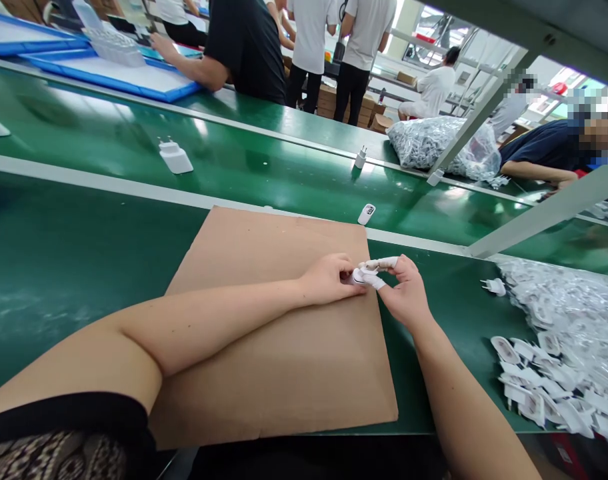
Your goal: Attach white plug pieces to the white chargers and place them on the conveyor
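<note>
Over the right edge of a cardboard sheet (284, 360), my two hands meet at a small white plastic charger part (358, 276). My left hand (329, 279) is closed around its body from the left. White finger covers wrap the thumb and finger of my right hand (401, 287), which pinch a white piece at the part's end; fingers hide much of both. Just beyond the sheet, a white charger housing (367, 214) stands on the green surface. To the right of my right hand lies a white plug piece (494, 287) with pins.
White plug pieces (539, 380) lie heaped at right beside a clear plastic bag (574, 307) of more. Chargers (175, 157) sit on the green belt (294, 180). A slanted metal post (544, 213) rises at right. Co-workers and blue-rimmed trays (169, 93) are across the line.
</note>
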Available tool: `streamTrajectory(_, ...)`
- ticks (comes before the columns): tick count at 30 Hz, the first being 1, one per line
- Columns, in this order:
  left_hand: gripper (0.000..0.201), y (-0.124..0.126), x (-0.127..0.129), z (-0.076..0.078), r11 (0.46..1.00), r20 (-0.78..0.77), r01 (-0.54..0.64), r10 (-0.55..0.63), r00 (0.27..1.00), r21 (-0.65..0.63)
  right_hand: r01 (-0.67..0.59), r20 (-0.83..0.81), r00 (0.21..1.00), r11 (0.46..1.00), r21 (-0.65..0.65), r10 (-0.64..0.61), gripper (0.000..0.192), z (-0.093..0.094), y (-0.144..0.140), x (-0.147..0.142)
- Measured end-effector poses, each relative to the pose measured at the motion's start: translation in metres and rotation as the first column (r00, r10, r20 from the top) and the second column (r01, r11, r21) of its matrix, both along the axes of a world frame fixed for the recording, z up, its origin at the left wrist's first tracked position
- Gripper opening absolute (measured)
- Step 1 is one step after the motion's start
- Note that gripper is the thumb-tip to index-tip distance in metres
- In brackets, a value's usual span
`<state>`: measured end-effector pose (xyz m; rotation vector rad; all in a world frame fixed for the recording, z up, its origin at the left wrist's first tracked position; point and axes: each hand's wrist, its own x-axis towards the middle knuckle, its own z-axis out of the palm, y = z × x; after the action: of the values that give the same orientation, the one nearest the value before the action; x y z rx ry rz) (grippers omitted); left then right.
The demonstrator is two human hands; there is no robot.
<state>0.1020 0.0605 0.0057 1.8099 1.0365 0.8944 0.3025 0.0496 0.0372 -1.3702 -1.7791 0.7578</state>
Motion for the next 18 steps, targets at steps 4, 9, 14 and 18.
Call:
streamTrajectory(4, 0.025, -0.001, 0.000, 0.000, 1.000, -0.003, 0.008, -0.008, 1.000, -0.002, -0.077, 0.210, 0.978, 0.958, 0.275, 0.018, 0.011, -0.001, 0.001, 0.003)
streamTrajectory(9, 0.028, 0.002, -0.001, 0.000, 0.999, -0.004, 0.023, -0.023, 1.000, -0.023, -0.115, 0.333, 0.943, 0.951, 0.288, 0.014, 0.011, 0.001, 0.002, 0.004)
streamTrajectory(14, 0.030, 0.012, -0.008, 0.002, 0.992, 0.006, 0.110, -0.110, 0.994, -0.065, -0.119, 0.324, 0.946, 0.937, 0.327, 0.007, 0.011, 0.001, 0.003, 0.005)
streamTrajectory(18, 0.031, 0.013, -0.008, 0.001, 0.995, 0.014, 0.097, -0.097, 0.995, -0.034, -0.094, 0.331, 0.943, 0.934, 0.344, -0.027, 0.011, -0.001, 0.003, 0.003)
